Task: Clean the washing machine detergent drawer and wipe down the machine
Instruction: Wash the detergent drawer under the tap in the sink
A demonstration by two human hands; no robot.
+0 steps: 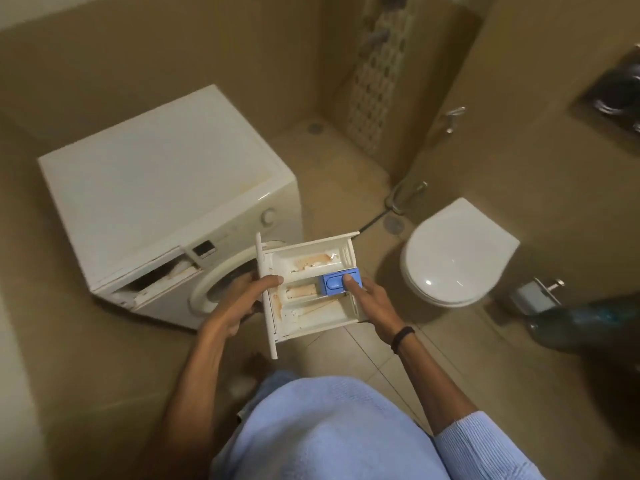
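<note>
Holding stained detergent drawer [311, 318] clear of washing machine [156, 188], over floor [360, 362]; left hand [242, 299] clamped on front end, right hand [372, 304] gripping side, thumb on blue cap [332, 285]; risk: forced cap snaps

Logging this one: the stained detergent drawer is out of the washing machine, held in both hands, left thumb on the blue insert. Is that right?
Not quite: the head view shows the thumb of the right hand on the blue insert, not the left. The left hand grips the detergent drawer at its front panel. The rest holds.
</note>
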